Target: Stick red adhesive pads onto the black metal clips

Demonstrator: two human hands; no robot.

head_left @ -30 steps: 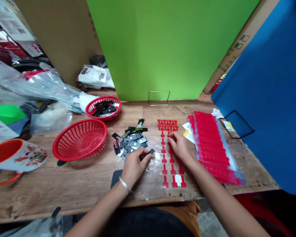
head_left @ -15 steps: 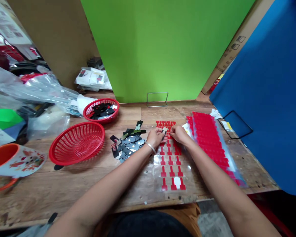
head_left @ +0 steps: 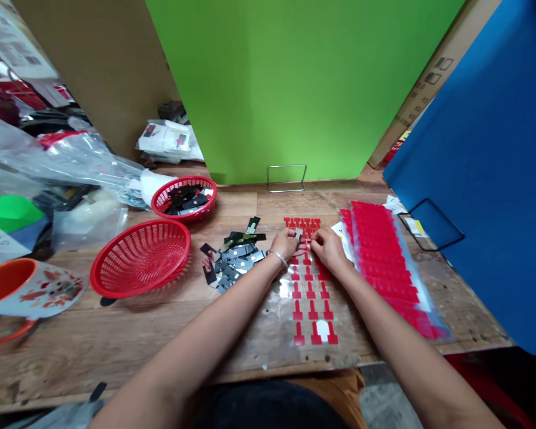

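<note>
My left hand point(head_left: 286, 244), with a bracelet at the wrist, is closed on a small flat grey-and-black piece point(head_left: 299, 234). Just beside it, the fingers of my right hand point(head_left: 328, 247) are pinched together over the sheet; whatever they grip is too small to make out. Under both hands lies a clear sheet of red T-shaped stickers point(head_left: 311, 290), partly covered by them. Left of my left hand is a loose pile of flat grey and black pieces point(head_left: 239, 262), a few of them olive green.
Two red baskets stand at left, one bare inside point(head_left: 140, 259), one holding dark pieces point(head_left: 184, 199). An orange-and-white mug point(head_left: 49, 286) is at far left. Stacked red sticker sheets point(head_left: 382, 256) lie at right. Green point(head_left: 304, 89) and blue point(head_left: 482, 179) panels rise behind.
My right hand has turned slightly and shifted a little over the sheet, its fingers still pinched. My left hand keeps its small piece, moving slightly right in view. The view itself has shifted slightly.
</note>
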